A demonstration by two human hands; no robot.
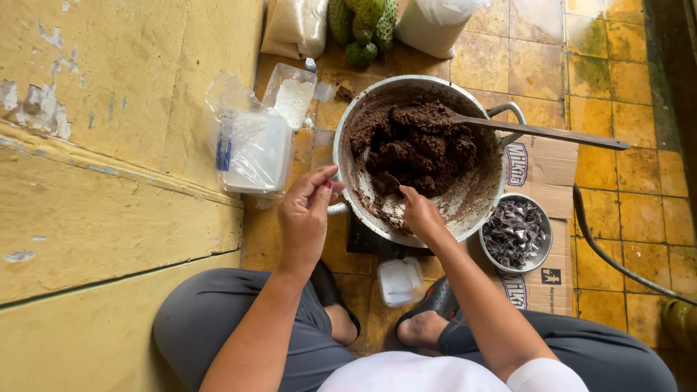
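A large dented metal pot (465, 210), frame centre, is still heaped with dark brown paste (417, 145). The right hand (420, 212) is clamped on a small spoon (388, 181) dug into it; the left hand (305, 214) — fingers loosely curled, empty — rests at the rim. A small steel bowl (541, 258) at right is filled with wrapped pieces.

- Your pot (421, 156) sits on the floor ahead of your knees, with the paste (417, 145) in it.
- A long spoon (537, 131) rests in the paste, its handle out over the right rim.
- Right of the pot, a bowl (516, 233) stands on cardboard (544, 174).
- A small tub (398, 281) lies between your feet.
- Left of the pot lies a bagged container (255, 149).
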